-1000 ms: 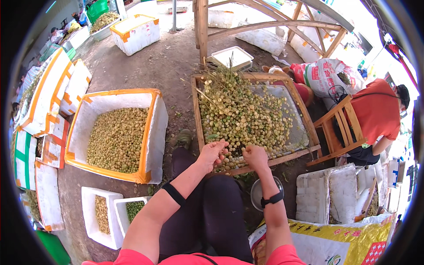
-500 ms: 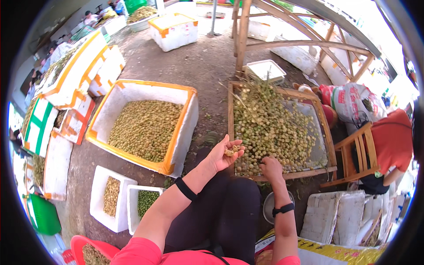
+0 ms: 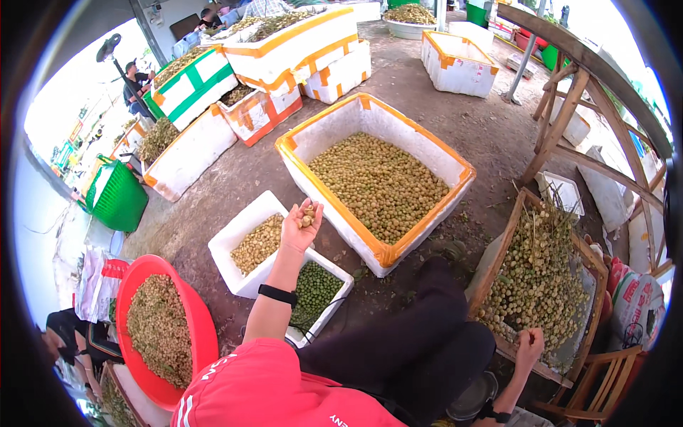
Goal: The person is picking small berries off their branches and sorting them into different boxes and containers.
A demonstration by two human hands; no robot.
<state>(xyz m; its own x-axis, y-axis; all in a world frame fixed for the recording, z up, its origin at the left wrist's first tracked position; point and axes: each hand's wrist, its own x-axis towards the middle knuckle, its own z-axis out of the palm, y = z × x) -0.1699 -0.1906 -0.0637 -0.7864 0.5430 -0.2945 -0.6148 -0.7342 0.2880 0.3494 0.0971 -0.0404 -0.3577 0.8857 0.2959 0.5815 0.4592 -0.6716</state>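
My left hand (image 3: pixel 297 231) is palm up with its fingers curled around a few small round yellow-brown fruits (image 3: pixel 308 214). It hangs above the small white foam box (image 3: pixel 226 243), which holds loose pale fruits (image 3: pixel 257 244). My right hand (image 3: pixel 528 346) is at the near edge of the wood-framed tray (image 3: pixel 486 287), its fingers pressed together; whatever they may hold is too small to make out. Heaped on that tray are fruits on stems (image 3: pixel 541 274). Beside the first small box, another white box (image 3: pixel 346 288) holds small green fruits (image 3: pixel 316 292).
A large orange-taped foam box (image 3: pixel 388 255) full of fruits stands ahead. At left are a red tub (image 3: pixel 206 324) of fruits and a green basket (image 3: pixel 117 199). Stacked foam boxes (image 3: pixel 313 53) stand farther back. A wooden chair (image 3: pixel 605 384) is at the lower right.
The view has turned left. My left hand has moved from beside the tray to above the small white box, still holding fruits. My right hand stays by the tray's near edge.
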